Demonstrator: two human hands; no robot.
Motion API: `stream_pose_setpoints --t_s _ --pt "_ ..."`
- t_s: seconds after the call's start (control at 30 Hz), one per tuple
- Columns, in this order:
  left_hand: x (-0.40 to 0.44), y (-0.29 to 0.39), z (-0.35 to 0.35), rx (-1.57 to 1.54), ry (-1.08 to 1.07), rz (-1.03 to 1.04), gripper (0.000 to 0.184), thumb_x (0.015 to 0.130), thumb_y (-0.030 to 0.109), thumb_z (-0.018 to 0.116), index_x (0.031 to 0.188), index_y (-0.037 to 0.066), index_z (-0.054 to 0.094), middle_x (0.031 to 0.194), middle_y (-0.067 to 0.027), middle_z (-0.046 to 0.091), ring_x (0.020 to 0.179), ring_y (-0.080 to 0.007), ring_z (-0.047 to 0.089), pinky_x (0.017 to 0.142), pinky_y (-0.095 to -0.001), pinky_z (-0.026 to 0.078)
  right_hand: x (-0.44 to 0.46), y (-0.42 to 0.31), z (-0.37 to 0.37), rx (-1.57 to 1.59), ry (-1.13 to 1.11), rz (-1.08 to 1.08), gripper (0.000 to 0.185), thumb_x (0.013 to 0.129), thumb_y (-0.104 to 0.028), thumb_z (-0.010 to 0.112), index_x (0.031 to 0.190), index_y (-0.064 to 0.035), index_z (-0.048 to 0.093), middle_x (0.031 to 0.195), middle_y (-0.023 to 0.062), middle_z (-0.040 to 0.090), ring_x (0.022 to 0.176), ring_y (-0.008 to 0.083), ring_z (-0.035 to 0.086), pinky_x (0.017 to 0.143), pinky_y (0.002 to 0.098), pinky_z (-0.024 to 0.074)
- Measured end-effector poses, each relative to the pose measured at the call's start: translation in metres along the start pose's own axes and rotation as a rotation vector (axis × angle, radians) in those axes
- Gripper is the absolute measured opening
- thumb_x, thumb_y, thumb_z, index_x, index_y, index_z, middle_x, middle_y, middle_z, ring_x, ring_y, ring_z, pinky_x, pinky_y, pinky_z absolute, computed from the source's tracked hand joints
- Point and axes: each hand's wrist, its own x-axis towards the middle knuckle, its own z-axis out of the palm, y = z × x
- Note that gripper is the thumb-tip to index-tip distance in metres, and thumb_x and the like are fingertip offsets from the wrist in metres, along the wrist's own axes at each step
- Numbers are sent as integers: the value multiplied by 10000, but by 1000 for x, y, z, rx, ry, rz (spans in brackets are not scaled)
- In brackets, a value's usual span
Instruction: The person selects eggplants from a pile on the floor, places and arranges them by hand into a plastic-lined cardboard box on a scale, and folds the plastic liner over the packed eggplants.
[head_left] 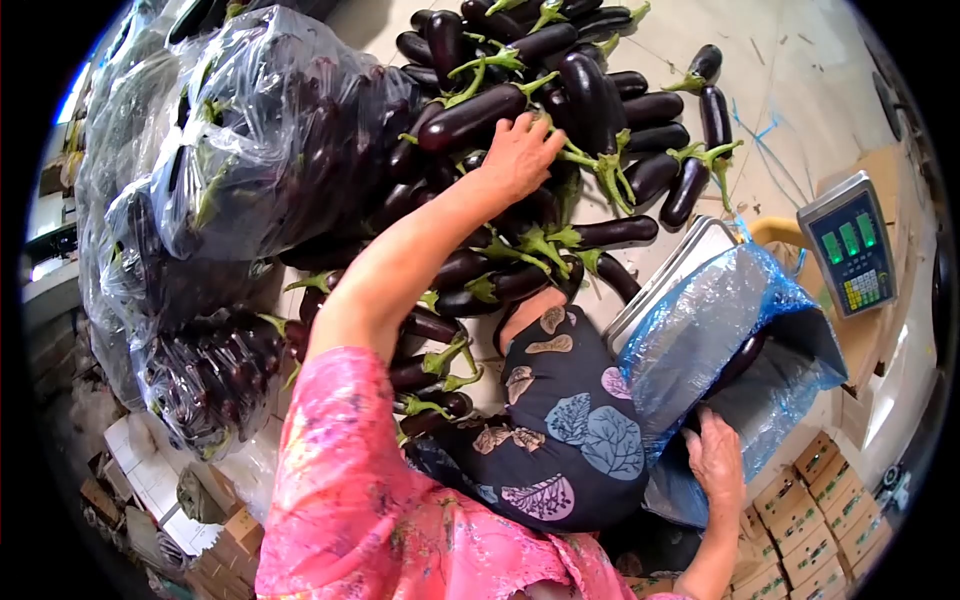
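Fingers (pixel 523 128) of the bare left hand (pixel 516 165) are bent over the heaped vegetables, laid beside the stem end of a long, glossy, dark-purple eggplant with a green stalk (pixel 470 118); whether anything is gripped cannot be judged, since the fingertips are partly hidden. That eggplant is carried by the loose pile on the pale tiled floor (pixel 775 65). At the near edge of the mouth of a blue, translucent plastic bag (pixel 690 325), the bare right hand (pixel 718 462) is placed with loosely curled fingers; a pinch on the film cannot be confirmed. Inside, toward the far edge, a single dark-purple eggplant (pixel 743 360) is partly seen.

Handling, as judged: moderate weight is expected, most of it toward the rounded blossom end. Firm but slightly yielding flesh is assumed, easily bruised by hard squeezing or dropping. Skin is likely slippery; surer purchase should be had around the neck just below the green cap, with the fat end supported. Small prickles on the cap are possible. Neighbouring stalks are crossed, so snagging could be met.
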Motion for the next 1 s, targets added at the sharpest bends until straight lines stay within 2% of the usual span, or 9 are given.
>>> stream_pose_setpoints --t_s 0.03,0.1,0.2,0.33,0.37,0.43,0.53,0.7,1.0 --pt "0 0 25 -6 -136 -84 353 763 143 717 1102 134 620 1097 -96 604 1050 -320 563 834 -472 422 -1 -1 -1 -8 -17 23 348 823 -61 662 1152 26 589 968 250 631 918 469 594 774 497 472" --pt "4 3 31 -75 -74 -130 280 787 98 661 1062 137 621 1086 -101 614 1038 -325 563 832 -469 418 -2 0 -6 -25 -38 51 346 840 -77 651 1167 25 597 986 247 640 911 462 604 774 497 485" --pt "4 -25 -26 -478 233 -191 270 806 84 717 1067 72 650 921 -138 659 869 -339 669 766 -417 536 -4 -7 -9 -2 -27 51 343 872 -107 633 1191 15 609 1017 244 654 897 452 619 766 500 507" --pt "-40 -60 -82 -1081 375 -679 245 922 99 688 1150 14 664 1038 -67 709 951 -107 621 856 -273 500 -2 -1 -5 -2 -20 28 343 850 -88 650 1175 14 606 1004 241 646 909 453 611 779 496 495" --pt "-53 -62 -93 -1088 417 -739 280 981 90 608 1250 15 599 1177 -83 680 1038 -144 622 954 -275 472 0 -1 -5 4 -13 32 347 832 -70 661 1163 18 603 998 240 641 922 453 605 790 493 485" --pt "-69 -56 -115 -1420 617 -942 304 1014 102 562 1309 33 536 1262 -131 651 1064 -179 630 953 -306 485 3 -1 -6 11 4 25 354 814 -53 672 1152 23 598 989 240 636 934 453 598 801 490 475" --pt "-91 -45 -142 -1742 666 -949 285 1045 164 513 1305 49 520 1299 -199 625 1111 -257 650 940 -382 536 7 -6 -5 15 -8 9 365 816 -58 672 1162 24 591 984 240 636 931 454 597 798 489 475" --pt "-121 -29 -134 -2050 588 -882 323 1051 223 508 1313 35 526 1344 -231 591 1230 -329 590 1054 -495 475 0 -4 -3 -49 8 -18 385 829 -75 666 1190 30 582 986 241 642 932 455 597 800 487 477" --pt "-151 -25 -124 -2054 476 -968 398 1069 275 460 1400 55 469 1319 -212 607 1212 -328 600 1025 -475 496 -2 -4 0 15 16 -31 384 829 -63 667 1187 50 586 979 257 641 925 461 600 803 482 479"
